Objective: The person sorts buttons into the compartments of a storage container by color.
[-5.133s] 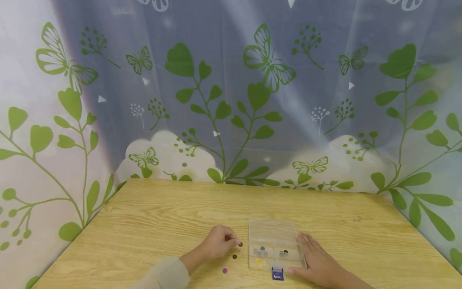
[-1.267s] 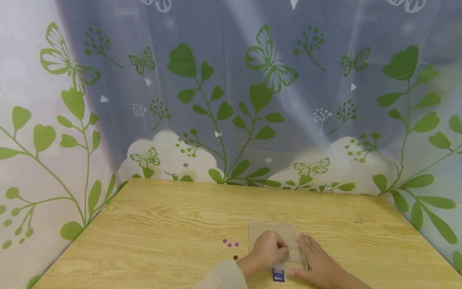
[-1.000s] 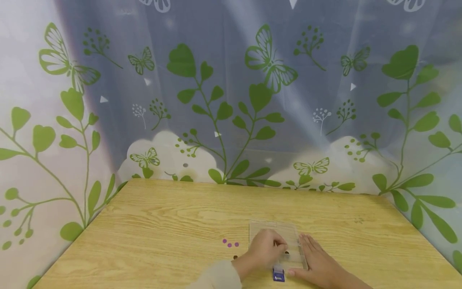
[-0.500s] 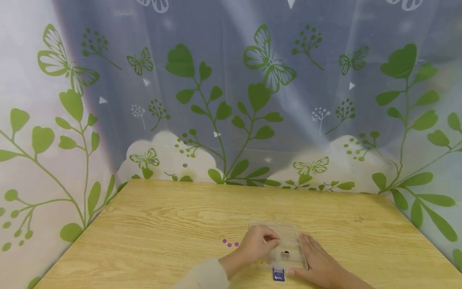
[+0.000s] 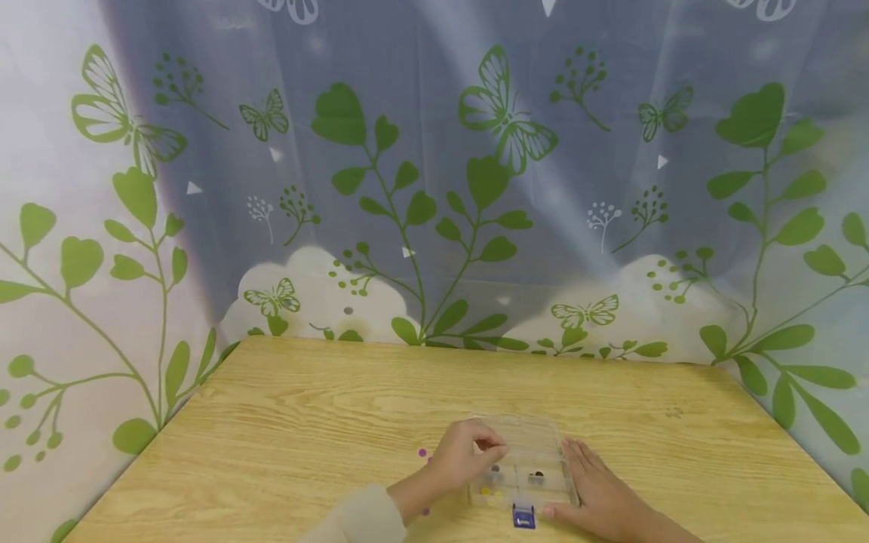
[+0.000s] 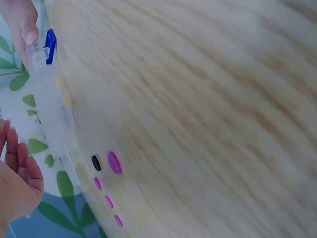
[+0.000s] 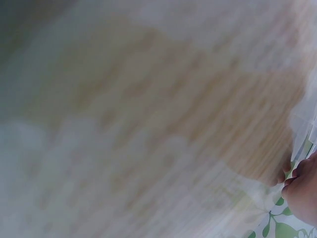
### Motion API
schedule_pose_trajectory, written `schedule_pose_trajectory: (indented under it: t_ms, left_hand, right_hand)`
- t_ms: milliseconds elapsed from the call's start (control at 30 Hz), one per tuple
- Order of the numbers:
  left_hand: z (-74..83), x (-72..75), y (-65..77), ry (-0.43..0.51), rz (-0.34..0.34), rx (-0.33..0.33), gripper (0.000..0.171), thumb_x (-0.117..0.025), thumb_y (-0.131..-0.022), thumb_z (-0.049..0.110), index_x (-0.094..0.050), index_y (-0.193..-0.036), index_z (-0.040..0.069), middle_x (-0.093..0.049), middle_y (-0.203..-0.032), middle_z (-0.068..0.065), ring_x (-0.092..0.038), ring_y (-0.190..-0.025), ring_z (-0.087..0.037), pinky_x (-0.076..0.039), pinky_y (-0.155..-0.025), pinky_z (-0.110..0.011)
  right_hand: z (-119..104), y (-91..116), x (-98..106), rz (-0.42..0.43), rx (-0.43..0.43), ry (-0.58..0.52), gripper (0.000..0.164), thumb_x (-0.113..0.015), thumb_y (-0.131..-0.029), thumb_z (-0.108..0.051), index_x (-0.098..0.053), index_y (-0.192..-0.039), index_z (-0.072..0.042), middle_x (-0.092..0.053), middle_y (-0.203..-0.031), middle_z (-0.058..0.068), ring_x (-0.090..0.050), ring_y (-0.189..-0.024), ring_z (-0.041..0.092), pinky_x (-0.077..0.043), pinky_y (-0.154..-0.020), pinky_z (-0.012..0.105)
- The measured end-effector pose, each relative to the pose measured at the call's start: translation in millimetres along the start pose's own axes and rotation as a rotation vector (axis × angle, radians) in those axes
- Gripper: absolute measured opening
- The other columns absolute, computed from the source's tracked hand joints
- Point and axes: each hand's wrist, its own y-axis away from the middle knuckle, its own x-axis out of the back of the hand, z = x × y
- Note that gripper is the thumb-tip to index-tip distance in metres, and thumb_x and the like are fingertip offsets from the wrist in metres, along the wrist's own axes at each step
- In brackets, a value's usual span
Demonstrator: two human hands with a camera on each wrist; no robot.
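My left hand (image 5: pixel 470 452) hovers over the left side of a clear plastic box (image 5: pixel 519 430), its fingers loosely bent. No object shows between them in the head view or the left wrist view. My right hand (image 5: pixel 604 486) lies against the box's right side, fingers extended, thumb near the blue latch (image 5: pixel 523 516). Inside the box, dark buttons (image 5: pixel 538 474) sit in the right compartment, a greyish button (image 5: pixel 495 468) in the left one, and yellow buttons (image 5: pixel 485 491) towards the front. Beside the box lie a black-looking button (image 6: pixel 96 163), a larger-looking purple button (image 6: pixel 114 162) and three purple ones (image 6: pixel 109 201).
The box stands on a wood-grain table (image 5: pixel 305 422) near its front edge. Behind the table hangs a curtain (image 5: pixel 421 188) printed with green leaves and butterflies. The right wrist view is mostly a blurred table surface.
My left hand has brought a dark button over the box's right compartment, parted from it, and drawn back leftward. It now covers part of the purple row. My right hand stays put.
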Motion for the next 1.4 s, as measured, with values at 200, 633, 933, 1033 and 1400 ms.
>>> schedule_pose_trajectory:
  t_ms: [200,633,933,1033,1400]
  left_hand:
    - [-3.9,5.4,4.2,-0.002,-0.010,-0.008,0.008,-0.065,-0.084,0.009,-0.071,-0.084,0.003,-0.067,-0.081,-0.005,-0.052,-0.073,0.003,-0.047,-0.070,-0.015]
    - [-11.1,15.9,13.6,-0.005,0.027,0.010,0.009,-0.066,-0.084,0.012,-0.071,-0.085,0.004,-0.066,-0.082,-0.003,-0.053,-0.074,0.002,-0.046,-0.070,-0.017]
    - [-15.9,28.0,22.0,-0.001,0.027,0.033,0.011,-0.065,-0.085,0.016,-0.070,-0.086,0.006,-0.065,-0.082,-0.003,-0.052,-0.075,0.000,-0.043,-0.068,-0.016]
    - [-17.6,30.2,24.0,-0.010,0.022,0.028,0.013,-0.065,-0.086,0.017,-0.070,-0.087,0.005,-0.065,-0.083,-0.003,-0.052,-0.076,0.000,-0.043,-0.069,-0.016]
    - [-29.1,36.5,31.4,-0.058,0.006,-0.029,0.012,-0.065,-0.085,0.014,-0.070,-0.083,0.003,-0.065,-0.079,-0.005,-0.052,-0.073,0.002,-0.045,-0.064,-0.014]
  right_hand:
    - [-1,0,0,0.003,-0.016,0.007,0.103,-0.054,-0.082,-0.062,-0.016,-0.142,0.012,-0.017,-0.148,0.033,-0.015,-0.136,0.050,-0.018,-0.107,0.062]
    - [-3,0,1,0.008,-0.007,-0.012,0.102,-0.056,-0.083,-0.059,-0.015,-0.141,0.015,-0.017,-0.146,0.037,-0.016,-0.134,0.053,-0.020,-0.105,0.064]
    - [-2,0,1,0.000,-0.008,-0.019,0.101,-0.055,-0.083,-0.059,-0.015,-0.142,0.013,-0.016,-0.147,0.036,-0.015,-0.135,0.052,-0.018,-0.105,0.064]
    - [-1,0,1,-0.002,-0.006,-0.018,0.101,-0.055,-0.083,-0.059,-0.015,-0.142,0.013,-0.017,-0.147,0.035,-0.015,-0.135,0.052,-0.019,-0.105,0.064]
    - [-1,0,1,-0.020,-0.011,-0.016,0.100,-0.054,-0.084,-0.059,-0.015,-0.141,0.014,-0.016,-0.147,0.036,-0.014,-0.136,0.051,-0.017,-0.106,0.063]
